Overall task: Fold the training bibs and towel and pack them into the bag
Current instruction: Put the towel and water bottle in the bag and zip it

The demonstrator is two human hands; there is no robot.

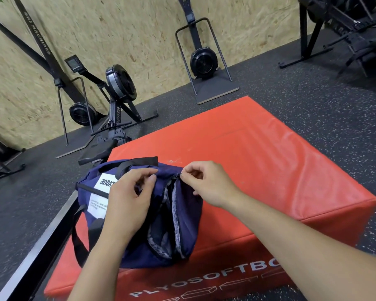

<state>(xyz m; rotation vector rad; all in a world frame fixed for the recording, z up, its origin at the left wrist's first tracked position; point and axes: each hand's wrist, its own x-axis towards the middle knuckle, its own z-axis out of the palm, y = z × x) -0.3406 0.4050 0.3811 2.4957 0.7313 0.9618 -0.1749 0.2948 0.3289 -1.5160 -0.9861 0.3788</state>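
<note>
The bag (139, 213) is navy blue with black straps, a white label printed in black, and grey mottled fabric inside its opening. Under the bag, the box (269, 170) is red with white lettering. Around the box, the floor (313, 101) is black speckled white.

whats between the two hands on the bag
In the head view, between the left hand and right hand lies the navy bag and its open zipper mouth, grey lining showing.

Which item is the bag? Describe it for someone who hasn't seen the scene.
Find the big red foam plyo box on the speckled black floor. On its near left corner sits the navy fabric bag, held by both hands. It alone has black straps, a white label and an open zip.
</note>
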